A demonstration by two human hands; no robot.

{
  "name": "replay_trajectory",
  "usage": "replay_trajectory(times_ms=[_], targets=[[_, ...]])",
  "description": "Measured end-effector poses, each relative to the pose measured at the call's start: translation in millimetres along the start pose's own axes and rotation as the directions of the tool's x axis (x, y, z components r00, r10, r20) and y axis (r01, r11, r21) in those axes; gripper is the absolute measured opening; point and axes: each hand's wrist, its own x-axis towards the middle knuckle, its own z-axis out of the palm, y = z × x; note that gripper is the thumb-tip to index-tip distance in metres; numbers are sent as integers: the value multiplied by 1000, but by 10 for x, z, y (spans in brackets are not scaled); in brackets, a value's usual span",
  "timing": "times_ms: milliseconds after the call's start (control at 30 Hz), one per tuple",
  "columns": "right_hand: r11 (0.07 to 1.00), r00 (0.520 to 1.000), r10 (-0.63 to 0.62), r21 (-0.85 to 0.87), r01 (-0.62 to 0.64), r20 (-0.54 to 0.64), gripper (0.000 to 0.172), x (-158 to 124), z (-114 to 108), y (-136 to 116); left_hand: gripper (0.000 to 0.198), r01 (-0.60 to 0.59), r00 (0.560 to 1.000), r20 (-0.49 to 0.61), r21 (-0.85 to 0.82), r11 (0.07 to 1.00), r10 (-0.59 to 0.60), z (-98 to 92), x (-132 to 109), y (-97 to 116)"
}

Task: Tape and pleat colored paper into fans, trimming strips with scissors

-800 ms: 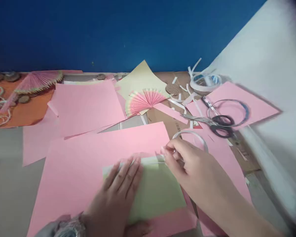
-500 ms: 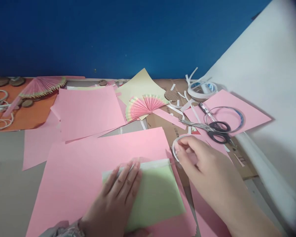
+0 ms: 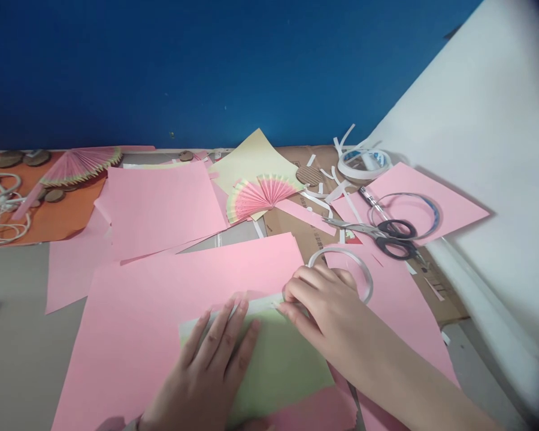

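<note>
My left hand (image 3: 215, 353) lies flat, fingers stretched out, on a light green sheet of paper (image 3: 291, 353). Along the sheet's far edge runs a whitish strip of tape (image 3: 264, 304), partly under my left fingertips. My right hand (image 3: 326, 302) pinches at this strip near its right part, thumb and fingertips together. Just behind the right hand is a thin white tape roll (image 3: 367, 272), partly covered by the hand; whether the hand still touches it I cannot tell. Under the green sheet lies a large pink sheet (image 3: 130, 335).
Black-handled scissors (image 3: 393, 236) lie at the right beside a second thin ring (image 3: 433, 209) and a pen (image 3: 372, 202). Behind are a pleated paper fan (image 3: 265, 197), a larger tape roll (image 3: 366, 167) and pink sheets (image 3: 166, 209). Another fan (image 3: 78, 164) and white cord (image 3: 2, 209) are far left.
My right hand has moved left from beside the green sheet onto its taped edge and now pinches there. The tape roll now shows behind the hand. My left hand stays pressed on the sheet.
</note>
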Motion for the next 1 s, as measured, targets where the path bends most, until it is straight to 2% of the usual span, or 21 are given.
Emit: replay_trajectory(times_ms=[300, 567, 733, 867, 1000], targets=[[998, 999, 4, -58, -7, -45, 19, 21, 68, -11, 92, 33, 999, 8, -6, 999, -33, -9, 1, 19], [998, 998, -2, -64, -2, -63, 18, 22, 64, -10, 90, 16, 1000, -14, -15, 1000, -17, -37, 15, 3], [996, 998, -12, -92, 6, -59, 19, 30, 53, -16, 84, -6, 999, -36, -90, 996, 2, -106, 60, -59], [995, 998, -23, -101, 18, -50, 19, 18, 47, -16, 77, 16, 999, 31, -156, 988, -11, -130, 133, -90], [996, 998, -23, -89, 18, -56, 20, 2, 50, -11, 81, 24, 997, 81, -157, 987, -12, -111, 147, -92]])
